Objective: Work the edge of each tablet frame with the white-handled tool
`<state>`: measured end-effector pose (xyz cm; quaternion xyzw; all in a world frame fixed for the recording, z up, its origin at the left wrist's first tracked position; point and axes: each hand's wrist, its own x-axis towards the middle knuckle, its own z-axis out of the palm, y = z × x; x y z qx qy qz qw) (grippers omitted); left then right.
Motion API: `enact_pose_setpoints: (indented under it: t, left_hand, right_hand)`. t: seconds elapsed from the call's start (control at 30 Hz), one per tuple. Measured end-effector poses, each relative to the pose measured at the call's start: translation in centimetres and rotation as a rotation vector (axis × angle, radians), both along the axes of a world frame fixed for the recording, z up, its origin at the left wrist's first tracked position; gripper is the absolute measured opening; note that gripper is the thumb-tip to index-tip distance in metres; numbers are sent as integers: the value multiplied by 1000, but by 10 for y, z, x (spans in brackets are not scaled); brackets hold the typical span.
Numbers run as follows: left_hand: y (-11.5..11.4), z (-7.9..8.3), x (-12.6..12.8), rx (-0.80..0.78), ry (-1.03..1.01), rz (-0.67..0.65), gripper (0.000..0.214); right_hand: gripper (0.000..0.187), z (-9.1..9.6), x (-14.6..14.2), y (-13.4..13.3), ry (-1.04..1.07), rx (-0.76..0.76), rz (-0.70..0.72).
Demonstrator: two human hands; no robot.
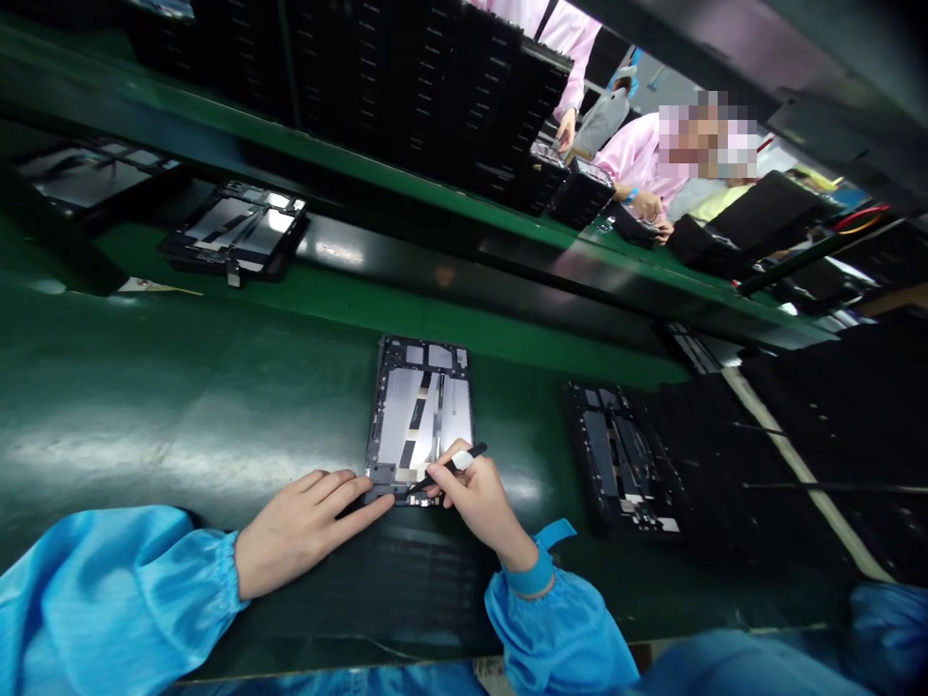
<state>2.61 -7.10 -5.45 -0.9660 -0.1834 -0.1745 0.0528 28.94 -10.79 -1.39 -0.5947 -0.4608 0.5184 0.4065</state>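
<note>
Black tweezers [455,464] sit pinched in the right hand [478,503], their tip at the near edge of a tablet's metal mid-frame [419,420], flat on the green bench mat [217,387] just ahead of both hands. The left hand [301,532] lies open, fingertips against that edge. Light, thin and probably slick, the mid-frame looks best held by its rim, clear of the fragile inner parts

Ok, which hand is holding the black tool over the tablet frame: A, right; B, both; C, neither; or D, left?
A. The right hand pinches the black tool above the frame, while the left hand lies open with no tool.
</note>
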Motion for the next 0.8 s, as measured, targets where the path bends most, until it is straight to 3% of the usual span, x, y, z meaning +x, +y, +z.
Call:
enact_pose_setpoints:
  t: [0.13, 0.3, 0.5, 0.6, 0.67, 0.73, 0.8]
  left_hand:
    - [-5, 0, 2, -7, 15, 20, 56]
    - [-8, 15, 17, -24, 51, 56, 57]
    - [11, 25, 8, -150, -80, -92, 41]
    - [14, 25, 8, -143, -162, -103, 28]
    - [12, 27, 17, -109, -187, -119, 22]
    - [15, 27, 34, -94, -129, -139, 24]
    - [30, 25, 55, -113, -16, -100, 31]
  right_hand:
    - [28, 0, -1, 1, 2, -4, -5]
    - [27, -2, 0, 0, -38, 24, 5]
    - [36, -1, 0, 0, -4, 43, -64]
    - [42, -2, -2, 0, 34, 69, -115]
    - [44, -6, -1, -2, 18, 143, -230]
    - [42, -13, 3, -5, -30, 253, -432]
    - [36, -22, 9, -7, -72, 337, -627]
